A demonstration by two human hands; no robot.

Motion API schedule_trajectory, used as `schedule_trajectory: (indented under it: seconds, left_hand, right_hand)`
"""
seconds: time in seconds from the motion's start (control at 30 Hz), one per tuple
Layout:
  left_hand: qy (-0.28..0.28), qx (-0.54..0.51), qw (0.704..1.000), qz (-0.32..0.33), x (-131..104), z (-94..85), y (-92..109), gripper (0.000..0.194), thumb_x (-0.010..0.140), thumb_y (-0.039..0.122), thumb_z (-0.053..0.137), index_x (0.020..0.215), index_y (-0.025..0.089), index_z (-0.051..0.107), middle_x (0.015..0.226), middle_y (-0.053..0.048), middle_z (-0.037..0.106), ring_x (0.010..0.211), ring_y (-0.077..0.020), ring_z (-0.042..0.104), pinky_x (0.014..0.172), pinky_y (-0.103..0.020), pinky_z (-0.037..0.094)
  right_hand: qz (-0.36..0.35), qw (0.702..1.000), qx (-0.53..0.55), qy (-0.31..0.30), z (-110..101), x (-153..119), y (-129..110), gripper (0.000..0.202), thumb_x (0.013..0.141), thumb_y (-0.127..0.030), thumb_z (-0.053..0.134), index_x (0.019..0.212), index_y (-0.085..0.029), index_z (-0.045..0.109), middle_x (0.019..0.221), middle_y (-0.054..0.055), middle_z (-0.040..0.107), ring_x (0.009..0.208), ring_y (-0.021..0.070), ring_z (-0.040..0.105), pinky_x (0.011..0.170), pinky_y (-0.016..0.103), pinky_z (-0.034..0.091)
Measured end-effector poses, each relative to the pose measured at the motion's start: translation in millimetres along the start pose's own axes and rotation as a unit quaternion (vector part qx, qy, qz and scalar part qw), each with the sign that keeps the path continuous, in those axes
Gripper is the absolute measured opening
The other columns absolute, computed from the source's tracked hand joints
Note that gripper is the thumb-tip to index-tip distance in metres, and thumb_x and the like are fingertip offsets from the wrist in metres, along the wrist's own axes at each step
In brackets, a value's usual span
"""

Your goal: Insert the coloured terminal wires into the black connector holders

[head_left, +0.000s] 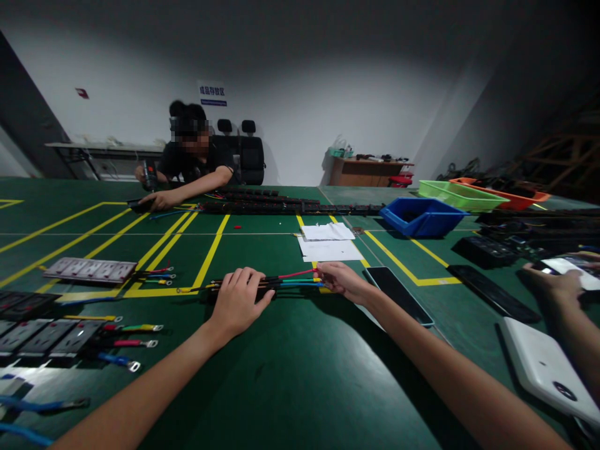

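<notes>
Centre frame, the left hand [238, 301] grips the wire harness [277, 283], apparently steadying it. The right hand [342, 280] pinches the red wire [298, 273], apparently tensioning it.

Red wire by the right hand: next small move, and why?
Perhaps ease the red wire in beside the blue wire: the right hand is at its tip, the left hand lies over the bundle, and the red one slants away from the rest.
</notes>
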State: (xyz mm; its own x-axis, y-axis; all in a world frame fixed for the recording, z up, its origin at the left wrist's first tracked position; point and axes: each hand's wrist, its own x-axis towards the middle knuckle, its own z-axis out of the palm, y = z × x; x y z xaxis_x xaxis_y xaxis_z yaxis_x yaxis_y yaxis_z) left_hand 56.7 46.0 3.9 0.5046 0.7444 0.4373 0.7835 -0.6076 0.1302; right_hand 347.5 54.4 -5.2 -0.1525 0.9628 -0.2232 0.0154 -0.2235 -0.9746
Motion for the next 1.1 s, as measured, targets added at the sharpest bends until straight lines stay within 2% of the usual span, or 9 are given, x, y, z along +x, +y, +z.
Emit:
schedule_trajectory:
  seconds: [0.9,1.1]
  left_hand:
    - [0.002,-0.009,1.000,-0.008,-1.4,0.2,-1.3,0.033,0.096,0.046,0.051,0.111,0.019,0.062,0.107,-0.010,0.063,0.099,-0.0270,0.058,0.087,-0.045,0.046]
    - [0.009,0.010,1.000,-0.001,-1.1,1.1,-1.4,0.033,0.095,0.045,0.051,0.109,0.018,0.062,0.106,-0.009,0.063,0.098,-0.0272,0.057,0.085,-0.044,0.045]
  right_hand:
    - [0.008,1.000,-0.006,-0.002,-2.4,2.4,5.5,0.040,0.077,-0.053,0.073,0.078,-0.014,0.063,0.062,-0.003,0.048,0.048,0.0047,0.038,0.037,0.017,0.014]
    - [-0.005,1.000,-0.015,-0.007,-3.3,3.3,7.5,0.046,0.075,-0.059,0.073,0.078,-0.014,0.063,0.060,-0.004,0.046,0.048,0.0049,0.037,0.037,0.018,0.013]
